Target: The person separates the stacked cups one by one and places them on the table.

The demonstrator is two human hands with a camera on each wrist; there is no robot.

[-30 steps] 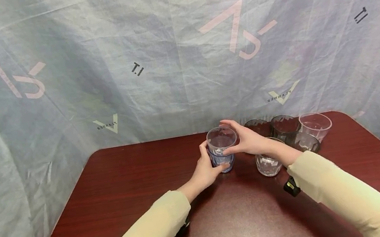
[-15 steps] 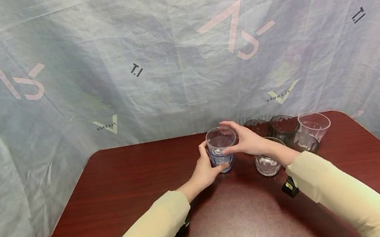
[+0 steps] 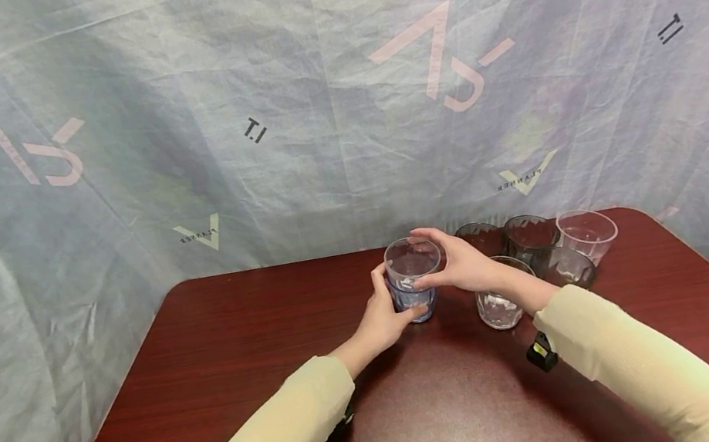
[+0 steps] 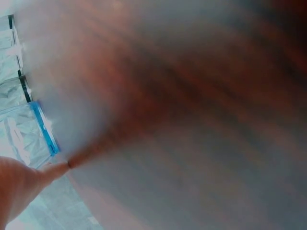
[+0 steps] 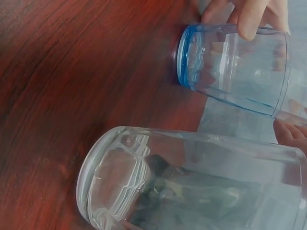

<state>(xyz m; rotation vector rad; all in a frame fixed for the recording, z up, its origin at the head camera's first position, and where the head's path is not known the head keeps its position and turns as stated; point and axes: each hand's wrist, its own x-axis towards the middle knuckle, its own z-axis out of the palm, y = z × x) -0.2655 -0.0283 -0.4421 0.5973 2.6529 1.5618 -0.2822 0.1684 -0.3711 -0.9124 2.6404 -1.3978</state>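
Near the back middle of the table, my left hand (image 3: 379, 324) grips a blue-tinted plastic tumbler (image 3: 420, 297), the thumb lying across its front. A clear tumbler (image 3: 407, 264) stands upright on top of the blue one, its base down at the blue rim. My right hand (image 3: 463, 261) holds the clear tumbler from the right, thumb in front and fingers round the far side. The right wrist view gives the blue tumbler (image 5: 235, 72) sideways, upright close to the tabletop, with left-hand fingers on it. The left wrist view is mostly blurred; the blue tumbler (image 4: 29, 132) shows at its edge.
Below my right forearm stands another clear tumbler (image 3: 501, 310). Behind it are several dark grey tumblers (image 3: 532, 237) and a wider clear tumbler (image 3: 589, 232), grouped at the back right of the red-brown table (image 3: 163, 378). A grey cloth (image 3: 300, 66) hangs behind the table.
Almost nothing differs: both hands keep hold of the two stacked tumblers. My right hand's fingers have sunk very slightly along the upper tumbler's rim.
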